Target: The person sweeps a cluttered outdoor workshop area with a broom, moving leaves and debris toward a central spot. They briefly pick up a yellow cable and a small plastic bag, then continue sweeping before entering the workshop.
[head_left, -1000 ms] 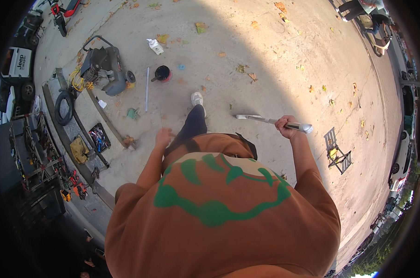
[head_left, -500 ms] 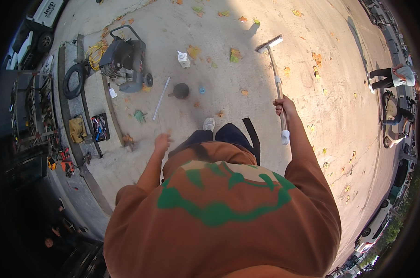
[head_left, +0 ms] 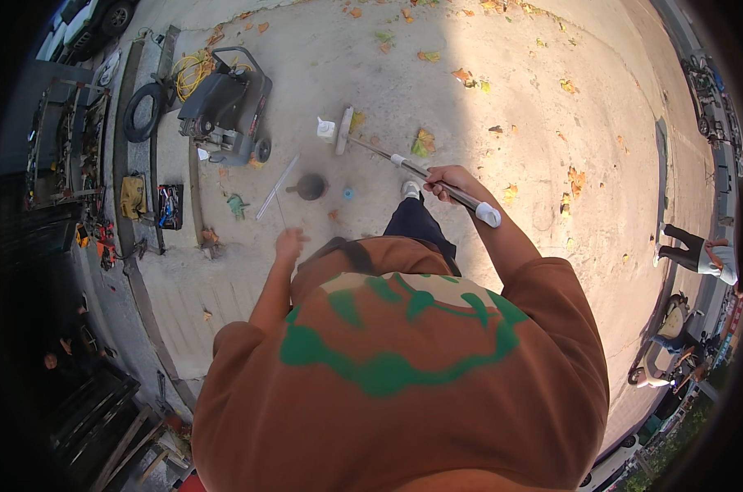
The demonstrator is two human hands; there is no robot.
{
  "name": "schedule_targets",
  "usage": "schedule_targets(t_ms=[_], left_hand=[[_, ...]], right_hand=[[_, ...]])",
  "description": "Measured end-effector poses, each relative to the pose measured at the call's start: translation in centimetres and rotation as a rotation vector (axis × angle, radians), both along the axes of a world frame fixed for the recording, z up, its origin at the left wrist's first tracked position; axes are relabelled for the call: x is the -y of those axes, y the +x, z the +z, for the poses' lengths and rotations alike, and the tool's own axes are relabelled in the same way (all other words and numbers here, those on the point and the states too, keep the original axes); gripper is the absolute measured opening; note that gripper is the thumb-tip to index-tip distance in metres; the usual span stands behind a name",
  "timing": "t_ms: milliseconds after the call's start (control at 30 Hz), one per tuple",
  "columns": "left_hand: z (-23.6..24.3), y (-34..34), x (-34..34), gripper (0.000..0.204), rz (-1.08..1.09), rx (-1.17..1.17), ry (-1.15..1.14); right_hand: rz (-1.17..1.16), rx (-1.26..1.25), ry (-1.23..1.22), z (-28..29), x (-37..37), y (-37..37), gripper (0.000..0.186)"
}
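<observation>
My right hand grips the metal pole of a push broom, near the pole's white end cap. Its pale, narrow head rests on the concrete beside a white bottle. My left hand hangs low at my left side with fingers curled. A thin line runs up from it, perhaps a slim stick, but I cannot make it out. Ahead of that hand lie a pale rod, a dark round pot-like thing and a small blue ring-shaped thing.
A black wheeled machine stands at left, beside a yellow hose, a tyre and a tool tray. A green glove-like item lies nearby. Dry leaves dot the ground. A person stands far right near a scooter.
The broom head has swung from the far right across to the left, next to the white bottle. My right hand has come inward, and my view has turned, with one leg stepping forward.
</observation>
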State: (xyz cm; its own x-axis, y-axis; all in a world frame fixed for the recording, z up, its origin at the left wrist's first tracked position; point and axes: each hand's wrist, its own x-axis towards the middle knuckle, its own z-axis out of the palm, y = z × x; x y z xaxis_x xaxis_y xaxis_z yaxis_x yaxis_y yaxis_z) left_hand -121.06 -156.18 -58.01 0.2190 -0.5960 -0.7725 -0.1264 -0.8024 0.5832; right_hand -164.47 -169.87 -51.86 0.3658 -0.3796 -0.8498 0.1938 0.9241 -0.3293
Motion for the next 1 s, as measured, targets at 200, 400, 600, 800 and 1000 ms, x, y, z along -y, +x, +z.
schedule_targets(t_ms=[200, 400, 600, 800, 1000], left_hand=[[4.0, -6.3, 2.9, 0.034, 0.155, 0.01, 0.018], [2.6, -7.2, 4.8, 0.035, 0.235, 0.032, 0.1], [-6.7, -5.3, 7.7, 0.035, -0.174, 0.177, -0.378], [-6.6, -4.6, 15.4, 0.024, 0.203, 0.001, -0.041], [-2.7, -3.4, 20.7, 0.025, 0.23, 0.127, -0.18]], right_hand=[[0.297, -0.026, 0.095, -1.1, 8.0, -10.8, 0.004], [0.341, -0.544, -0.022, 5.4, 12.2, -25.3, 0.007], [0.217, -0.959, -0.075, 6.1, 16.4, -24.9, 0.015], [0.189, -0.774, -0.206, 11.7, 21.4, -18.8, 0.004], [0.27, -0.236, -0.076, 10.2, 29.1, -7.8, 0.008]])
